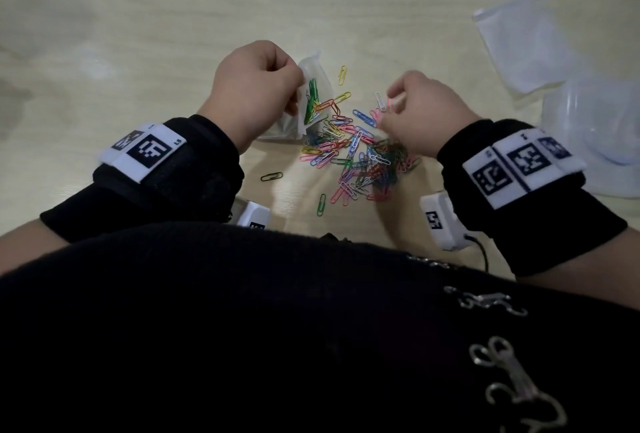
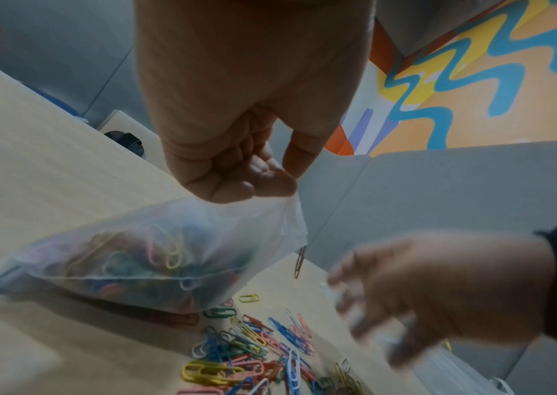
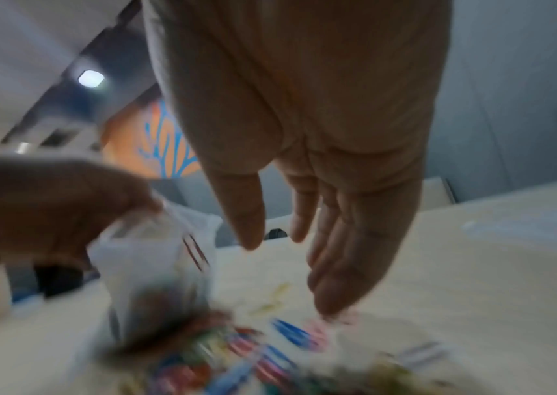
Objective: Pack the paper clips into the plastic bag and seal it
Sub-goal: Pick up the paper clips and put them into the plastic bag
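Our left hand (image 1: 254,86) pinches plastic bag (image 2: 155,256) mouth up for loading; right hand (image 1: 420,110), fingers (image 3: 334,280) loosely spread, reaches paper clips (image 1: 360,155) on counter (image 1: 138,34).

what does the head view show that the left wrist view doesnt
Only the head view shows the spare plastic bags and a clear container at the table's right, plus both marker wristbands.

Only the left wrist view shows how full the plastic bag is, packed with coloured clips, and a bright patterned wall.

Both show the left hand pinching the bag's top edge, the right hand over the loose paper clips, and the wooden table.
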{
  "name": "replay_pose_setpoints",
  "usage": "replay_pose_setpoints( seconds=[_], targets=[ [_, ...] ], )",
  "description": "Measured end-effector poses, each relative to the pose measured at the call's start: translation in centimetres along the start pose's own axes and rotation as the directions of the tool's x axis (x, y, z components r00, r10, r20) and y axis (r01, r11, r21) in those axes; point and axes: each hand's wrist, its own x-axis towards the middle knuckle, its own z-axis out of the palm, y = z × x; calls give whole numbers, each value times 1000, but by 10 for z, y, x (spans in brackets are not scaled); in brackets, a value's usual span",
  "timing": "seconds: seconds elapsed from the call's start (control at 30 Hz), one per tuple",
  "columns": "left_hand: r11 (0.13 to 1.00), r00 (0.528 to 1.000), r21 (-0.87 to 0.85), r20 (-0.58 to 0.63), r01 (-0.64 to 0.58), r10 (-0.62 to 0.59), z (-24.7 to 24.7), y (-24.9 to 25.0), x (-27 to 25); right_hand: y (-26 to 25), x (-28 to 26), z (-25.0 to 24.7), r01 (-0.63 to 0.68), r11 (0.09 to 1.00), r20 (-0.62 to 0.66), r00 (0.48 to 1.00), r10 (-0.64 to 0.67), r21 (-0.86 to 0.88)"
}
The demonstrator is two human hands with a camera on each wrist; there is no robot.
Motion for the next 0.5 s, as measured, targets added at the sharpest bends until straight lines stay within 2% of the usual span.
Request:
replay_pose_setpoints(
  seconds=[0.07, 0.13, 0.17, 0.3, 0.5],
  targets=[
    [1000, 1000, 4, 0, -8, 8, 0, 0, 0, 18, -8, 9, -142, 966, 95, 982, 165, -215],
    [1000, 1000, 3, 2, -10, 10, 0, -1, 0, 28, -19, 23, -253, 937, 162, 942, 295, -241],
    [1000, 1000, 1, 2, -8, 8, 0, -2, 0, 30, -25, 29, -267, 940, 178, 935, 306, -211],
    [1000, 1000, -10, 5, -6, 6, 1, -2, 0, 23, -34, 50, -178, 980, 172, 966, 192, -94],
    [1000, 1000, 7, 6, -15, 15, 2, -1, 0, 15, -20, 66, 23, 1000, 28, 999, -23, -20]
  ],
)
